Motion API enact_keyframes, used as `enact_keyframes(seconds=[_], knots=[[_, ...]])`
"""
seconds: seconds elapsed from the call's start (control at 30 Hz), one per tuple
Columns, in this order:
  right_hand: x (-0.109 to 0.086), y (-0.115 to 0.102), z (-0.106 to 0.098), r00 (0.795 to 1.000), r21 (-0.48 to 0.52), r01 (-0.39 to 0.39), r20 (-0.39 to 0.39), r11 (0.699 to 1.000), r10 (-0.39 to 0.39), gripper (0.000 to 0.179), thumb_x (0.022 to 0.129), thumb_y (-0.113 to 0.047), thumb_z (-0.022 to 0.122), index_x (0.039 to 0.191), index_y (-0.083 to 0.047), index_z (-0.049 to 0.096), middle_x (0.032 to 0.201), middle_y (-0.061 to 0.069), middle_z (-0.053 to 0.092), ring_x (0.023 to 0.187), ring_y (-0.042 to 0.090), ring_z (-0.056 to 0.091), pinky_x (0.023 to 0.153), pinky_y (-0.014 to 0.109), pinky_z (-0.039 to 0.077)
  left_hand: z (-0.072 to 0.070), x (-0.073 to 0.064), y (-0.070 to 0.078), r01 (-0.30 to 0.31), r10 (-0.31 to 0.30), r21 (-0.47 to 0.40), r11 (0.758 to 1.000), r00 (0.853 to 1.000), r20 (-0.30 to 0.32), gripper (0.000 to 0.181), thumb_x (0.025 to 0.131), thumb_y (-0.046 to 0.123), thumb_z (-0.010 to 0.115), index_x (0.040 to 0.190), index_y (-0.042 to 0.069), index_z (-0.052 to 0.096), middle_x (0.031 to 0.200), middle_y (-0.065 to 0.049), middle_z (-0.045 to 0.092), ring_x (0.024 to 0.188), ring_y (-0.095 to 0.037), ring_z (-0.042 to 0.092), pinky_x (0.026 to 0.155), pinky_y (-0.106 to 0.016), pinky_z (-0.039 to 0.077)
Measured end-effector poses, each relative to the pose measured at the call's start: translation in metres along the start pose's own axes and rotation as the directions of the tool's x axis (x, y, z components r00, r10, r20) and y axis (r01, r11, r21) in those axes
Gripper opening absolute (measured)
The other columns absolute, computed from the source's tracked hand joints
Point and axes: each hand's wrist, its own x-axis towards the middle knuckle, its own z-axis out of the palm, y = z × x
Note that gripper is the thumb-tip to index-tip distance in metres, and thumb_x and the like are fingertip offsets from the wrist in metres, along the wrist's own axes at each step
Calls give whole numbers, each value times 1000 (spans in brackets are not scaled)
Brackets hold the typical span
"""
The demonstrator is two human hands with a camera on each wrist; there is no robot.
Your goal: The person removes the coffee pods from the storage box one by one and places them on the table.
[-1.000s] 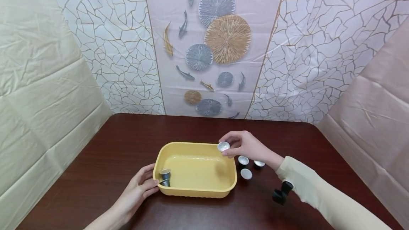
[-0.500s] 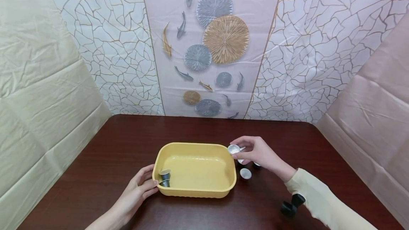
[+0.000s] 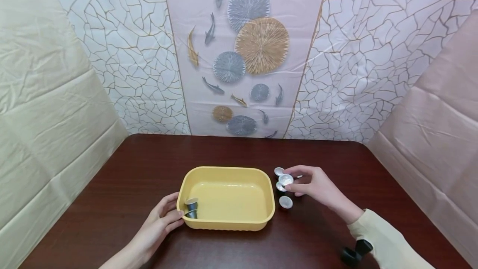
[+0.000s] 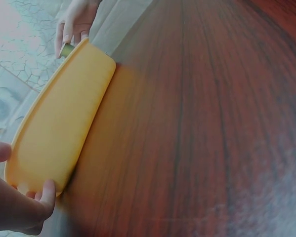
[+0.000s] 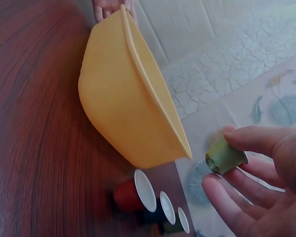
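Note:
My right hand point(image 3: 311, 184) pinches a green coffee capsule point(image 5: 227, 157) between thumb and fingers, its silver lid facing the head camera. It is held above the table, just right of the yellow basin point(image 3: 231, 226). Below and around it stand several more capsules: a red one point(image 5: 125, 195) with a white lid, a dark one point(image 5: 151, 217) and a green one point(image 5: 175, 227). My left hand point(image 3: 162, 217) grips the basin's left rim, thumb over the edge and fingers outside. Inside that corner lie two dark grey capsules point(image 3: 192, 205), one in front of the other.
The dark red wooden table point(image 3: 149, 157) bears everything. Patterned cloth point(image 3: 261, 94) hangs behind it, with plain cloth sheets at both sides. The basin's walls rise between its inside and the capsules at its right. A black device point(image 3: 356, 252) is strapped near the right sleeve.
My right hand has moved right and nearer with the green capsule, from over the basin's rim to above the standing capsules. A capsule behind it has come into view. The left hand keeps its place.

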Motion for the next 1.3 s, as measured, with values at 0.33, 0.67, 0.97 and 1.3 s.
enact_keyframes(seconds=[0.33, 0.67, 0.97, 1.3], knots=[[-23, 18, -19, 995, -156, 22, -91, 987, -36, 40, 81, -21, 81, 116, -6, 69, 104, 12, 74, 86, 3, 68, 73, 22, 56, 1, 0, 0, 4, -4, 3, 1000, 1000, -5, 62, 94, 8, 59, 150, 8, 32, 149, -20, 39, 117, -17, 56, 92, -28, 53], [-32, 40, -19, 997, -172, -17, -77, 985, 4, 41, 80, -18, 81, 113, 0, 68, 100, 13, 74, 82, 3, 69, 70, 20, 54, 0, -1, 1, 23, -23, 12, 1000, 1000, -5, 62, 95, 9, 58, 150, 8, 30, 150, -20, 38, 120, -20, 54, 93, -29, 53], [-34, 53, -14, 995, -243, -83, -80, 966, 65, 38, 78, -21, 82, 111, -5, 69, 95, 7, 74, 81, 8, 68, 68, 20, 52, 2, -2, 2, 21, -21, 10, 1000, 1000, -4, 62, 94, 9, 58, 150, 8, 31, 149, -20, 38, 120, -20, 55, 92, -28, 52], [-35, 63, -13, 998, -251, -43, -55, 967, 30, 36, 79, -20, 82, 108, -4, 68, 93, 9, 73, 80, 8, 69, 70, 20, 52, 1, -1, 1, 25, -25, 15, 1000, 1000, -7, 62, 94, 9, 58, 150, 8, 31, 150, -20, 38, 120, -20, 55, 93, -29, 52]])
